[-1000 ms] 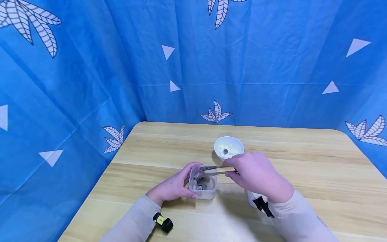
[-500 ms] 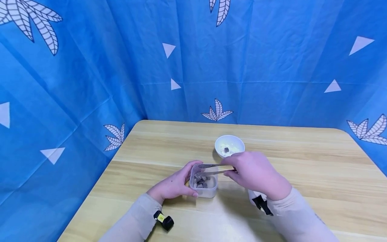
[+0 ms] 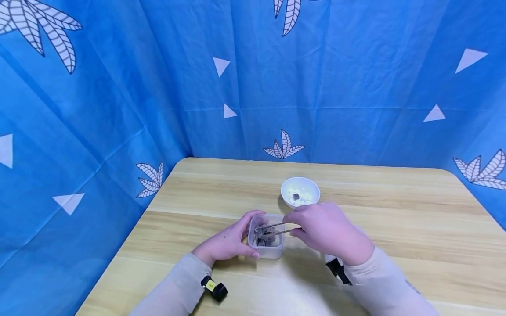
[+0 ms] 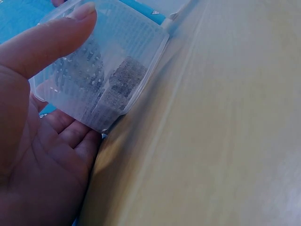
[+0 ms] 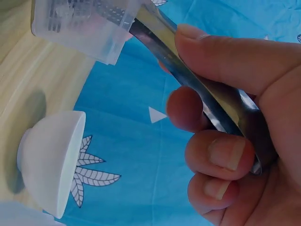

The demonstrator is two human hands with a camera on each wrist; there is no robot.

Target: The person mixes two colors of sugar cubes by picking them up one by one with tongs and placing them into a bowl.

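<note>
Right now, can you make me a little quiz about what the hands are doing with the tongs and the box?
1. True or false: the left hand holds the clear plastic box.
2. What does the right hand grip? A) a spoon B) metal tongs C) a cup
3. Fill in: the white bowl stands on the wooden ____.

Key
1. True. The fingers and thumb wrap the box's side, as the left wrist view shows.
2. B. The metal tongs reach into the box, where dark pieces lie.
3. Table. The bowl holds small white pieces and stands beyond the box.
</note>
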